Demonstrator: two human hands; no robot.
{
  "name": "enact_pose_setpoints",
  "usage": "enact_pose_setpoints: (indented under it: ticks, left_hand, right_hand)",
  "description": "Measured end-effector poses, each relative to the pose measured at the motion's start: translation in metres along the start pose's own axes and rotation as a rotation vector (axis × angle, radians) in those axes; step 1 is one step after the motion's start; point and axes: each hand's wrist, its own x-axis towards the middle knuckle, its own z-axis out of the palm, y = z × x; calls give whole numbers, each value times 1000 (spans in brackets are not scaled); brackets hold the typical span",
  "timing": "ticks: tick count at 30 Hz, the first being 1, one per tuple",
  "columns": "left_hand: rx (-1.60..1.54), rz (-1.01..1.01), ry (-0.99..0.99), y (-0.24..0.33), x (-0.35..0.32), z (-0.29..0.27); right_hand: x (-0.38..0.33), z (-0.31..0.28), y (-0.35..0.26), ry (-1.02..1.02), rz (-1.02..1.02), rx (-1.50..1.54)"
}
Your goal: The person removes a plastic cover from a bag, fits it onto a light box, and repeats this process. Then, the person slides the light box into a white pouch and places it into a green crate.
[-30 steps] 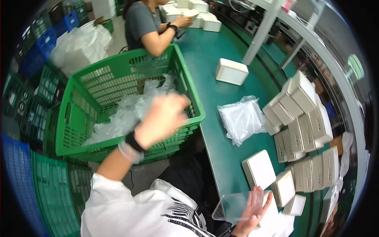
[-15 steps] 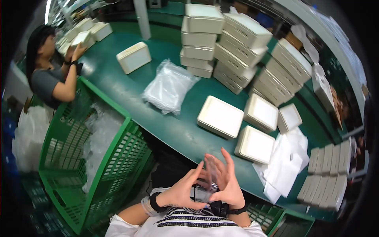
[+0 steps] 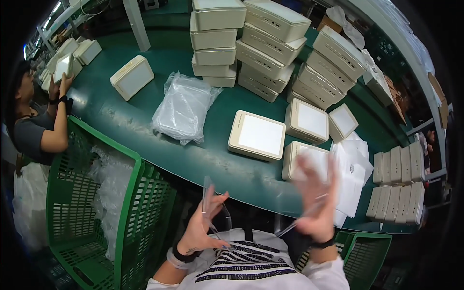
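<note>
Covers [image 3: 291,227] of thin clear plastic are in my two hands, off the table [image 3: 222,164], in front of its near edge. My hands are apart: the left hand [image 3: 195,229] has one cover between thumb and fingers; the right hand [image 3: 316,203] has the other, though blur prevents me from confirming exactly how its fingers meet the plastic. I judge the spread grip suits thin walls that might flex or mark if squeezed.

Loose boxes [image 3: 257,135] lie with white panels up between the near edge and the stacks, within easy reach, I consider. The stacks [image 3: 217,41] run along the far edge, presumably to keep the middle open. Papers [image 3: 350,169] lie by the near edge, toward the right end, where boxes also stand on edge in two rows [image 3: 395,164].

Containers: a green crate [image 3: 134,212] beside the near edge, on my left, holds crumpled clear film [image 3: 113,193]. A second crate [image 3: 369,261] sits low on my right. On the table, a film-wrapped bundle [image 3: 183,108] lies left of the loose boxes.
</note>
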Motion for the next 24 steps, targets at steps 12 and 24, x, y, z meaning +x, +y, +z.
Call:
enact_pose_setpoints:
  ticks: [12, 24]
  left_hand:
    - [742, 55, -398, 39, 17, -14]
    - [1010, 203, -618, 84, 106, -45]
  right_hand:
    - [167, 29, 28, -808, -70, -1279]
    - [172, 15, 55, -861, -44, -1236]
